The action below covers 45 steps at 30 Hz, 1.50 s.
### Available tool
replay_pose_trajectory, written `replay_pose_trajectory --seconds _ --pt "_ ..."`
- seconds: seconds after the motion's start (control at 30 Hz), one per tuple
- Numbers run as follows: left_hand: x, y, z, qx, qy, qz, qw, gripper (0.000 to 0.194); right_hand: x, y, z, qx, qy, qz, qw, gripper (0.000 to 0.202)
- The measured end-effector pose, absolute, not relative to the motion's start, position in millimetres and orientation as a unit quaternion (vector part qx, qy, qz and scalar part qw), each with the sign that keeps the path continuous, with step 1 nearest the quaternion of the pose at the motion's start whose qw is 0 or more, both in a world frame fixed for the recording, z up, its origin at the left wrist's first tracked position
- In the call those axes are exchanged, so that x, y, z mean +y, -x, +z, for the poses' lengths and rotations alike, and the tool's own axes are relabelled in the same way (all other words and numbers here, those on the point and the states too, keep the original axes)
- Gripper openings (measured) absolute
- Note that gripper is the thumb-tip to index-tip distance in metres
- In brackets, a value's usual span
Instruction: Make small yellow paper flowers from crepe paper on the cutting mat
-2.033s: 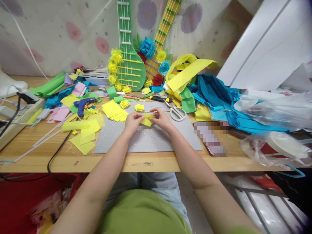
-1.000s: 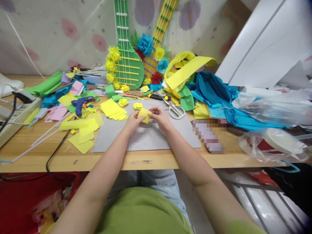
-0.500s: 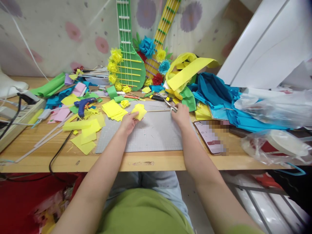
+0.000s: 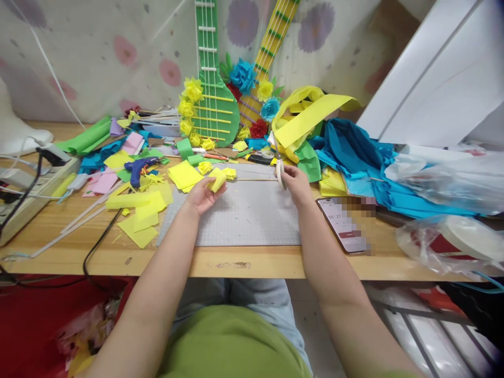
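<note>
My left hand (image 4: 205, 195) pinches a folded piece of yellow crepe paper (image 4: 217, 179) over the grey cutting mat (image 4: 244, 220). In my right hand (image 4: 297, 184) is a pair of scissors (image 4: 280, 170), held by the handles with the blades pointing up and away from me. Beside my left hand lies a stack of yellow paper squares (image 4: 184, 176). Two small yellow paper flowers (image 4: 205, 167) rest just behind the held piece. A thin stick (image 4: 255, 180) lies across the mat between my hands.
Behind the mat stand a green paper lute (image 4: 218, 118) and a yellow one (image 4: 268, 47) with paper flowers. A blue glue gun (image 4: 139, 169) and yellow scraps (image 4: 137, 231) lie left. On the right are a phone (image 4: 340, 226), blue crepe paper (image 4: 350, 147) and bagged tape (image 4: 452, 241).
The scissors have turned from lying slantwise to pointing upward in my right hand. The yellow paper in my left hand has shifted slightly left and tilted, uncovering a second yellow flower. The view has shifted slightly.
</note>
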<state>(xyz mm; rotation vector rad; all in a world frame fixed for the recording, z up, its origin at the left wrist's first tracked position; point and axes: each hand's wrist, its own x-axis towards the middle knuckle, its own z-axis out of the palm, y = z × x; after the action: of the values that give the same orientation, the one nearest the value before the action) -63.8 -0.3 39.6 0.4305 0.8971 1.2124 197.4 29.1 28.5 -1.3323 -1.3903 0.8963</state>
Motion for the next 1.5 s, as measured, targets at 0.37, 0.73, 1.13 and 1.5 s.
replay_pose_trajectory --seconds 0.37,0.73,1.13,1.5 --pt "7 78 34 0.443 -0.234 0.633 0.591 0.007 4 -148 34 -0.541 0.426 0.608 0.395 0.039" --pt "10 78 22 0.459 -0.292 0.656 0.523 0.024 -1 -161 38 -0.619 0.306 0.658 0.3 0.058" --pt "11 77 27 0.399 -0.217 0.626 0.634 0.021 -2 -154 31 -0.546 0.245 0.79 0.134 0.082" --pt "6 70 27 0.412 -0.25 0.586 0.652 0.02 0 -155 28 -0.544 0.261 0.783 0.147 0.083"
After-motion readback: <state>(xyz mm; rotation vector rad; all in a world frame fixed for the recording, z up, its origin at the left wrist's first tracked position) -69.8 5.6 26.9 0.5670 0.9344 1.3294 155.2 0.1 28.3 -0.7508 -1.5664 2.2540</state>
